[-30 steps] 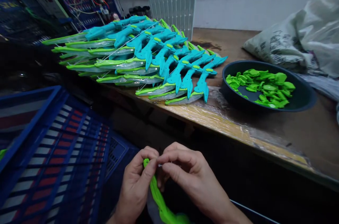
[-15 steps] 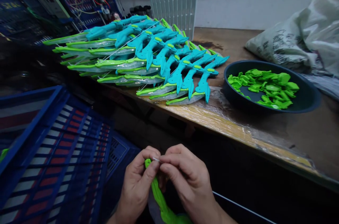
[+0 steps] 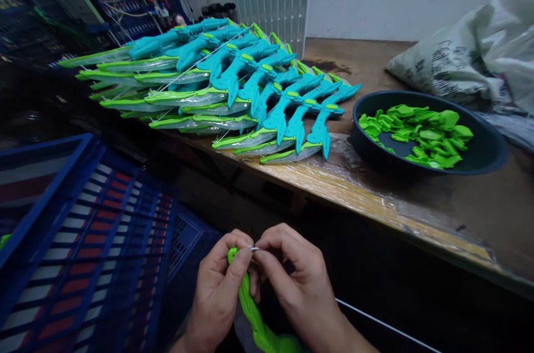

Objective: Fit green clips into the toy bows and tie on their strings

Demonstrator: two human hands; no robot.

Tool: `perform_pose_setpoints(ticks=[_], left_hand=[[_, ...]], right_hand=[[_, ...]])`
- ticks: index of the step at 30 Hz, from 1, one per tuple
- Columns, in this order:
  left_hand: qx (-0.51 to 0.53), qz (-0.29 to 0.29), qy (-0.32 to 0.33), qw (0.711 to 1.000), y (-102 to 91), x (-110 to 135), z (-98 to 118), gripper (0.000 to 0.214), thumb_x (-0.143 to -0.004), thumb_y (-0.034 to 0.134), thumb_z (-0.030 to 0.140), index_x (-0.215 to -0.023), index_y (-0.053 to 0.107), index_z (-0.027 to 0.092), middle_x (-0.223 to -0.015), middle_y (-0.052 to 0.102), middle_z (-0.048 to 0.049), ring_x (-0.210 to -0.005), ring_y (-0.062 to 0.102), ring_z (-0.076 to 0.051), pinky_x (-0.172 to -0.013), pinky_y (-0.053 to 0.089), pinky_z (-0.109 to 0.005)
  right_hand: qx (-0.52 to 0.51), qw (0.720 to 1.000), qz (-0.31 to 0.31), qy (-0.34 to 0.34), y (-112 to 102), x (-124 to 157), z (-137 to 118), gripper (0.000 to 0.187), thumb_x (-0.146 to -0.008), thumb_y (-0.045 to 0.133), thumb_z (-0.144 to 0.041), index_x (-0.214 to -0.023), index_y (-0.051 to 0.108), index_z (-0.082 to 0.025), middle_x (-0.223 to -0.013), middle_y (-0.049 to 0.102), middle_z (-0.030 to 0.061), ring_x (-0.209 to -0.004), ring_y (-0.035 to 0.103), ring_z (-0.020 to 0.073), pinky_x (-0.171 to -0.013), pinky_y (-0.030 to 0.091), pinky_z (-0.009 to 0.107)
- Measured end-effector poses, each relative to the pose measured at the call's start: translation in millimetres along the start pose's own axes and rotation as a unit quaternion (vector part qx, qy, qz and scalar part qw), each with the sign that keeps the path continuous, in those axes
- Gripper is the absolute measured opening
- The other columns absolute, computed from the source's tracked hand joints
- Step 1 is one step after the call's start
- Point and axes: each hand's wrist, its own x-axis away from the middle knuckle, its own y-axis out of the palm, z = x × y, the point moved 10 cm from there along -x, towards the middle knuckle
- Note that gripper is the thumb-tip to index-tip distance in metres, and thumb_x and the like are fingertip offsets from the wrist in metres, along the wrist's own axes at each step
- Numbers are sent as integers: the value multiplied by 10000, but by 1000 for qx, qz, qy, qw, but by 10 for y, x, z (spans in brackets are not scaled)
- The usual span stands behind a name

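Green part [image 3: 252, 317], presumably light, stiff and smooth, is best held near its tip, where the left hand [image 3: 216, 285] pinches it, the right hand [image 3: 301, 281] pinching white string [image 3: 255, 248].

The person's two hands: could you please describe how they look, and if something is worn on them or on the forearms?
The left hand and right hand are gloveless, with bare fingers. I can make out no ring, watch or bracelet. The right forearm shows no sleeve; past the left wrist, too little shows to tell.
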Motion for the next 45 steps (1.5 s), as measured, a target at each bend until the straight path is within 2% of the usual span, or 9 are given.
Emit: perform_pose_setpoints(ticks=[5,8,13,18,20,23,28,35,45], left_hand=[[11,12,-49,999,8,-15,-103,200,-1013,558,345,-882,578,196,-647,530,41,-486,497,-87,-453,437,-196],[27,17,-62,998,-13,-21,-134,197,-997,585,355,-886,573,193,-657,536,36,-513,491,-87,-461,421,-186],[38,2,-66,997,3,-14,-151,195,-1000,580,357,-893,584,194,-649,535,33,-517,483,-87,-472,414,-186],[23,2,-55,998,17,-17,-135,209,-988,601,361,-872,596,188,-637,534,37,-497,514,-89,-472,442,-193],[43,-16,-55,997,59,-29,-138,222,-995,585,362,-858,588,188,-596,522,44,-466,499,-87,-456,432,-194],[89,-38,-69,993,113,-35,-166,243,-1003,564,371,-846,581,186,-539,503,46,-442,478,-89,-446,410,-192],[118,-40,-91,988,114,-14,-204,221,-985,592,365,-866,610,179,-537,522,33,-451,483,-95,-441,412,-190],[123,-57,-75,988,131,-9,-162,237,-1001,561,357,-845,601,182,-558,491,31,-463,462,-90,-448,410,-189],[158,-62,-69,983,176,-18,-137,243,-1036,491,298,-828,545,186,-690,517,22,-503,498,-79,-473,434,-195]], right_hand=[[72,983,-10,-166,-18,5,-314,205,-948,507,-56,-1024,649,-183,-1140,668,97,-906,668,150,-746,573,254],[121,961,-38,-245,41,28,-459,217,-967,481,-71,-1082,638,-166,-1094,688,123,-965,640,205,-786,577,325],[155,964,-81,-202,80,-21,-416,190,-996,449,-108,-987,625,-180,-878,642,73,-758,583,164,-631,505,276],[25,998,-60,-2,7,-52,-39,41,-999,541,-186,-971,560,-208,-817,612,-6,-589,584,86,-565,489,204],[40,998,-46,-26,-3,-43,-68,77,-999,544,-174,-932,569,-202,-826,609,3,-614,591,91,-586,494,209],[120,983,-9,-138,-29,-10,-270,108,-978,550,-113,-929,618,-182,-853,615,44,-736,598,137,-626,491,237],[154,967,-13,-205,34,49,-387,241,-957,538,-54,-1141,656,-155,-896,641,91,-777,585,169,-615,505,254],[128,974,-17,-186,42,50,-359,180,-964,529,-63,-1028,658,-171,-833,639,57,-750,584,148,-636,507,247],[146,976,34,-158,-29,61,-293,169,-971,486,-63,-879,567,-178,-778,593,36,-727,566,147,-640,458,262]])
